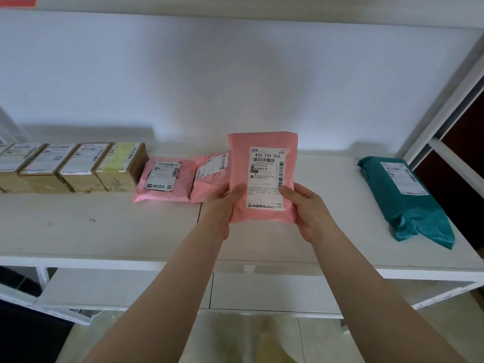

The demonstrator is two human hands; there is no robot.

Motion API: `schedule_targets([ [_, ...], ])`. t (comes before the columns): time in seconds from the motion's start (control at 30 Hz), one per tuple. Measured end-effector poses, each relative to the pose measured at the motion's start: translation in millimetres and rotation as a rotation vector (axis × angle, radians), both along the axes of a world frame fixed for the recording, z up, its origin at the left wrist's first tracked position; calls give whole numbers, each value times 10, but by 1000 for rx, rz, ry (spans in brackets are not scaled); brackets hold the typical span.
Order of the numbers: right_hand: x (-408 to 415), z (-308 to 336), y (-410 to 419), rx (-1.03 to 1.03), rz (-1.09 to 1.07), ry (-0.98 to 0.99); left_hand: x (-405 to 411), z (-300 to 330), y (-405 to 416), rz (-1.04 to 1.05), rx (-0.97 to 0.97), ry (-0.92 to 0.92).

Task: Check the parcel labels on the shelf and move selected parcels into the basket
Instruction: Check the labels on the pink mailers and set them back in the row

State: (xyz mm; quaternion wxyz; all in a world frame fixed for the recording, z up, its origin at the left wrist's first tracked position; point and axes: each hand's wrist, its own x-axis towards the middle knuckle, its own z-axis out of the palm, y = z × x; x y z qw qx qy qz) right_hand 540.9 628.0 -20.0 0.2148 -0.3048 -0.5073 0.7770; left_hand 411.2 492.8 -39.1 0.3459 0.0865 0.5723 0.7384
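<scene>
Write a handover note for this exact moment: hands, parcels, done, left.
Left hand and right hand: both grip the pink parcel, held upright above the shelf, label facing the camera.
On the shelf: two pink bags, a row of cardboard boxes at left, a teal parcel at right.
Done: one parcel picked up for its label check.
Left: decide on it, check the rest. No basket in view.

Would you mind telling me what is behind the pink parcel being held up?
Behind the held pink parcel, a second pink parcel lies on the shelf, its right part covered. The fingers of both hands behind it are hidden too.
</scene>
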Motion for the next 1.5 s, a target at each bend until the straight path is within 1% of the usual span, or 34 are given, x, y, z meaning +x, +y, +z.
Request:
schedule_targets([
  [0.23, -28, 27, 23, -6, 4, 12, -22, 36, 30, -3, 38, 14],
  [0.63, -46, 23, 188, 2, -13, 0, -26, 72, 198, 14, 41, -17],
  [1.0, 2, 46, 333, -4, -12, -13, 34, 89, 349, 50, -15, -59],
  [1.2, -3, 27, 441, -49, -49, -83, 104, 116, 407, 14, -109, -62],
  [1.37, -115, 42, 514, -75, -92, -117, 137, 44, 412, -45, -242, -154],
  [1.5, -264, -20, 523, -62, -99, -175, 142, -11, 462, 17, -214, -295],
])
